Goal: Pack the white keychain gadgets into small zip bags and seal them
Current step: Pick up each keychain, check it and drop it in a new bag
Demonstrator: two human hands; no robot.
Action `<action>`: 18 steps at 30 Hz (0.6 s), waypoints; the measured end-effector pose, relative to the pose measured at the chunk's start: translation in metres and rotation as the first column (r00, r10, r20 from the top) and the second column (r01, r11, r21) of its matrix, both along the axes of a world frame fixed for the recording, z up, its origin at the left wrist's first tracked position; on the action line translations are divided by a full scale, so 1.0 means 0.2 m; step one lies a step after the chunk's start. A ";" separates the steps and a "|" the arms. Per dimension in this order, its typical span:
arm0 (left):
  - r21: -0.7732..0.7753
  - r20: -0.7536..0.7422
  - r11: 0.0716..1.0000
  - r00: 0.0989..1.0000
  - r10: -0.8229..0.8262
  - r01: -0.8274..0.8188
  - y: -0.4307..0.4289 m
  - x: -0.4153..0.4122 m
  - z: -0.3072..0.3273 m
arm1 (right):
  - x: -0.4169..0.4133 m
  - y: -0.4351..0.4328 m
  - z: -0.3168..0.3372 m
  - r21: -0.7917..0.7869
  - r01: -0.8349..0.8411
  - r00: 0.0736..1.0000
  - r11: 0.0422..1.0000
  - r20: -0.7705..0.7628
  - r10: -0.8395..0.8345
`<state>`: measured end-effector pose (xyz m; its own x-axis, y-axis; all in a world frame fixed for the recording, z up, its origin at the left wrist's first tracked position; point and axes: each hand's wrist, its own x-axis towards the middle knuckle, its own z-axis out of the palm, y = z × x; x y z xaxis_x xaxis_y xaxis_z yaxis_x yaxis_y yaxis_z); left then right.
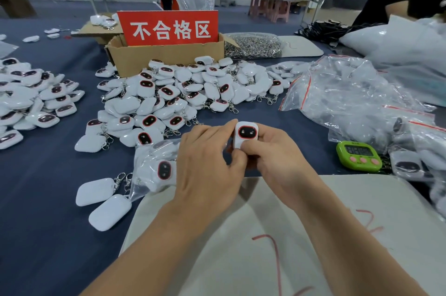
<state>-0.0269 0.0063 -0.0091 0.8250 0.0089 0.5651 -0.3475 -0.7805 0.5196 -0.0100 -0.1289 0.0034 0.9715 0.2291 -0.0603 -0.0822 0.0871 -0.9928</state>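
Thumb and curled fingers of the right hand (277,153) pinch a white keychain gadget (246,135). It stands upright with its dark, red-rimmed face toward the camera, and the thumb lies across its lower front. The left hand (205,158) closes on the same gadget from the other side, forefinger at its upper left edge and thumb under its lower edge. I cannot tell whether any clear film already wraps it.

Just left of the grip lies a clear zip bag (154,167) with gadgets inside. Further left and nearer the person, two loose gadgets (96,189) lie face down with their clasps touching that bag. Beyond the grip spreads a large pile of gadgets (181,92), which reaches back to a cardboard box (166,54) carrying a red sign (169,27). Well off to the left sits a second pile (29,95).

Right of the grip stands a green timer (358,155), and past it is a heap of empty zip bags (350,92) with red seal strips. Below the grip, both wrists hang over a white board (265,235) marked in red, laid on the blue tablecloth (48,199).
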 end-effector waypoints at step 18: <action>0.085 0.234 0.996 0.972 0.005 -0.026 0.04 0.02 -0.03 | 0.01 -0.06 -0.03 -0.353 0.405 0.888 0.844 0.373 -0.270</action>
<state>-0.0228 0.0136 -0.0145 0.6708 -0.0368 0.7408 -0.4384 -0.8253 0.3560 -0.0078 -0.1410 -0.0018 0.9683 -0.0974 0.2298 0.1801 -0.3650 -0.9134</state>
